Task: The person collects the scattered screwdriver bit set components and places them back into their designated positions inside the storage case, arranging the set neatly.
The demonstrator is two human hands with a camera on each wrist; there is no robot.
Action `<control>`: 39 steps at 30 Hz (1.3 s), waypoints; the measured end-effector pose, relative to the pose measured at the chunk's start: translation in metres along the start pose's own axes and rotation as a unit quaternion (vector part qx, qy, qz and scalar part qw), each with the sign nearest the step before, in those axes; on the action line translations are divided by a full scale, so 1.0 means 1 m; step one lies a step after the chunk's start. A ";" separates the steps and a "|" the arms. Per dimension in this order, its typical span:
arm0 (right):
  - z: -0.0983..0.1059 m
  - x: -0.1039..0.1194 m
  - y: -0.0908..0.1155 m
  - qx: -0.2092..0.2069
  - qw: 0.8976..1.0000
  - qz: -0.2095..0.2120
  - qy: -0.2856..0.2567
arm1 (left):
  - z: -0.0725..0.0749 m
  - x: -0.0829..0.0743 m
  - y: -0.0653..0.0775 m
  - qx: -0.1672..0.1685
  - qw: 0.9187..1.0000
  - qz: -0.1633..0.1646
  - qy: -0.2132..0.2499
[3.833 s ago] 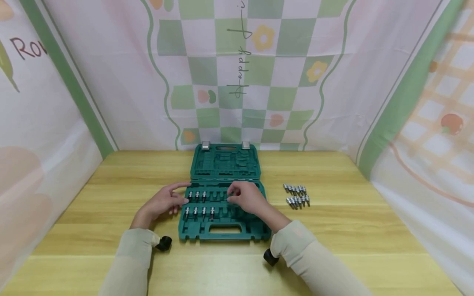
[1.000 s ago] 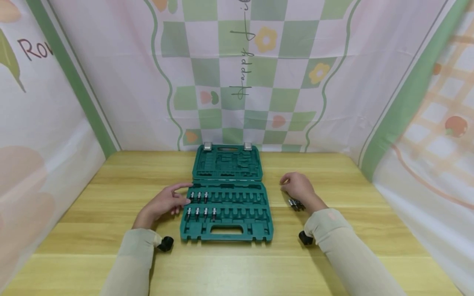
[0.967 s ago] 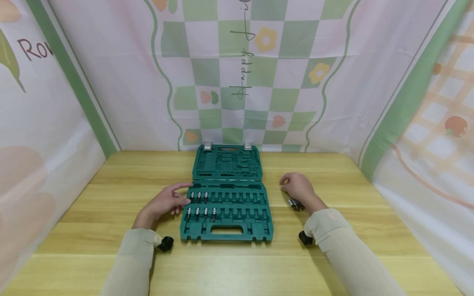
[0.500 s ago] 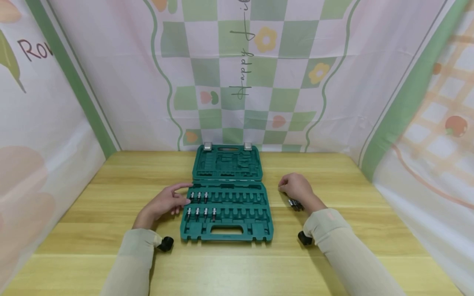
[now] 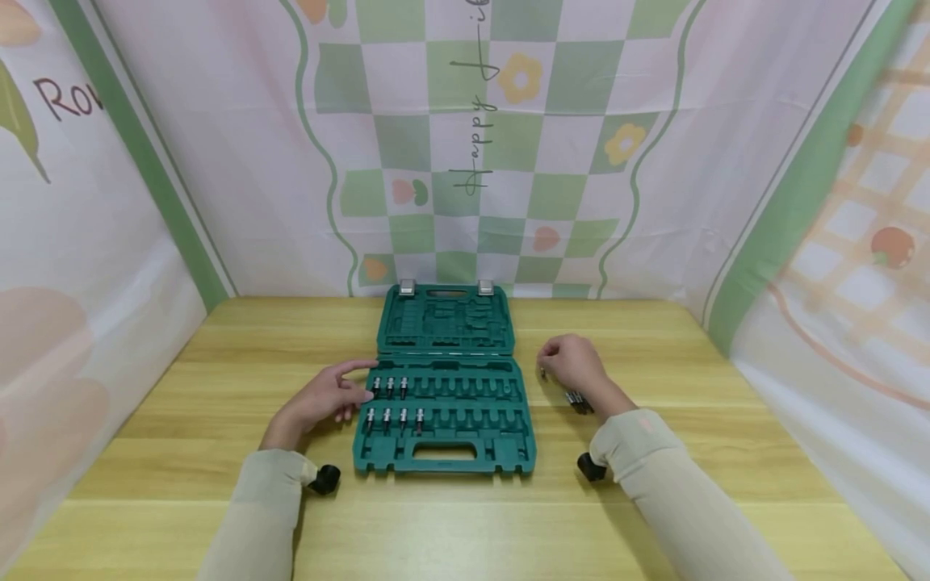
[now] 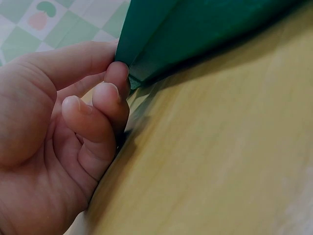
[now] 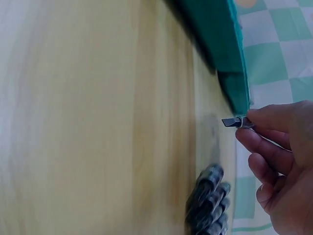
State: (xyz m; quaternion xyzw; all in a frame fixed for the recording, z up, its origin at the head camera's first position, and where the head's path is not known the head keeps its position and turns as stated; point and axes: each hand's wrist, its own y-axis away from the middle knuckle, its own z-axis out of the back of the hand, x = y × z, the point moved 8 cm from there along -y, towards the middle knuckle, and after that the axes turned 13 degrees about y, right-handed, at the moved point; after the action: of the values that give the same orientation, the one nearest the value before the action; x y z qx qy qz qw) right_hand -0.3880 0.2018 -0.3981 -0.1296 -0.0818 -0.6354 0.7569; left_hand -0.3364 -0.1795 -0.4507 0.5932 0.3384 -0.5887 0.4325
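An opened green socket case (image 5: 445, 443) lies on the table, with several bit sockets (image 5: 403, 418) seated at the left of its two slotted rows. My left hand (image 5: 324, 397) rests at the case's left side, index finger stretched to the far corner and thumb on the rim; its other fingers bend loosely beside the wall in the left wrist view. Right of the case, my right hand (image 5: 574, 365) pinches a bit socket (image 7: 238, 122) between thumb and fingers. The bit's flat blade tip points out from the fingertips. Several loose bit sockets (image 7: 209, 203) lie beneath this hand, partly hidden by it.
The case's lid (image 5: 446, 317) leans back at the rear, with two metal latches on its top edge. A printed cloth (image 5: 508, 145) hangs behind the wooden table (image 5: 436, 528) and along both sides.
My right hand has left the case for the loose bit sockets and now rises slightly leftward with one pinched. The left hand keeps its place on the case.
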 end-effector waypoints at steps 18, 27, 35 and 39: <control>0.005 0.047 0.001 -0.017 0.997 0.005 -0.075 | 0.001 0.000 0.001 0.000 1.000 0.000 0.003; -0.003 0.063 0.003 -0.009 0.994 0.002 -0.108 | -0.001 -0.003 0.003 -0.003 1.000 0.002 0.001; -0.009 0.079 0.004 -0.006 0.993 0.002 -0.121 | 0.000 -0.001 0.001 -0.002 1.000 0.000 0.000; -0.012 0.083 0.003 -0.007 0.992 0.008 -0.124 | 0.000 0.000 0.001 0.000 1.000 -0.002 -0.001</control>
State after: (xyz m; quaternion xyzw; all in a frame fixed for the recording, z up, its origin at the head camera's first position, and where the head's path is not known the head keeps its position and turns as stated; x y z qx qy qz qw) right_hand -0.3704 0.1204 -0.3858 -0.2138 -0.1696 -0.6091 0.7446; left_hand -0.3359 -0.1800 -0.4504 0.5916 0.3397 -0.5902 0.4316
